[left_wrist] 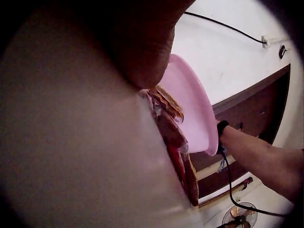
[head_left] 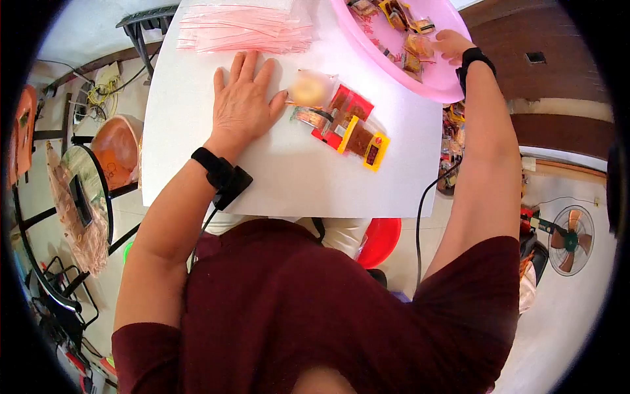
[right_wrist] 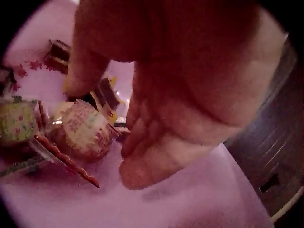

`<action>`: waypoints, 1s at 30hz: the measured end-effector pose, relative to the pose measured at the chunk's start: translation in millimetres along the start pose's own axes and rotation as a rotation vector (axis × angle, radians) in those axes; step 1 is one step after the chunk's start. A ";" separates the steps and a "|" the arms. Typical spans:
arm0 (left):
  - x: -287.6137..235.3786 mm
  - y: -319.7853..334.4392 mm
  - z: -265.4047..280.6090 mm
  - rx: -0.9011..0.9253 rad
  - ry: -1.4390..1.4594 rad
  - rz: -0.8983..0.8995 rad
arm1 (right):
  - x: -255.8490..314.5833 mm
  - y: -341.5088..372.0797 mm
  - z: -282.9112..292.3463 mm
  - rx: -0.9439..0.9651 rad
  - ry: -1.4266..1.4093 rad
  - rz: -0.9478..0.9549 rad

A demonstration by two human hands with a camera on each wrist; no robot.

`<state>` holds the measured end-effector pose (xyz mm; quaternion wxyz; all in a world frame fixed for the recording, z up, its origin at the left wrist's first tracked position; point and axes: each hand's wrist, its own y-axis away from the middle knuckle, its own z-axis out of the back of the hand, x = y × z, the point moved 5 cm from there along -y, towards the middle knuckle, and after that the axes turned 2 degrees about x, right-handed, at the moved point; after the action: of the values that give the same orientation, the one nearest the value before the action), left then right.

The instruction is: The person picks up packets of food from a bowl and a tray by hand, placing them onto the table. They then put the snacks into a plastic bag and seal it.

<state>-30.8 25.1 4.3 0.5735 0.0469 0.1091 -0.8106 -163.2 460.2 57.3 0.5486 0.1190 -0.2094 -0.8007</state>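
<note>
My left hand rests palm down on the white table with its fingers spread. Its fingertips reach the lower edge of a stack of clear zip bags with pink strips. Just beyond the thumb lies a small group of packaged snacks: a round pale pastry, a red packet and a yellow-edged brown packet. Inside the pink basin, my right hand reaches down, thumb and fingers apart beside a round wrapped snack. More small packets lie in the basin.
Below the basin, beside the table, are many more packets. A red tub stands under the front edge. To the right is a fan; at left, a round glass table and an orange-brown bin.
</note>
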 end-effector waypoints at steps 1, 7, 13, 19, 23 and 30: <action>-0.2 -0.4 1.6 0.008 0.004 0.001 | 8.1 7.5 -5.8 0.052 0.015 -0.051; 2.2 1.0 -0.7 -0.058 0.027 -0.017 | 40.4 20.4 -24.2 0.123 0.101 -0.049; 4.2 0.6 -3.5 -0.116 0.039 -0.034 | 45.6 6.1 -32.1 0.062 0.142 -0.084; 3.3 2.0 -0.5 -0.160 0.057 -0.060 | 47.6 10.8 -30.3 -0.023 0.139 -0.021; 4.2 2.4 -1.4 -0.179 0.064 -0.060 | 15.0 -28.4 -20.6 -0.026 0.018 -0.034; 3.0 1.5 1.9 -0.007 0.042 -0.009 | 50.1 52.0 40.2 -0.360 -0.179 0.267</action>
<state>-30.3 21.3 5.3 0.5674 0.0615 0.1244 -0.8116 -155.6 405.8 119.0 0.6410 -0.0810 -0.1250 -0.7530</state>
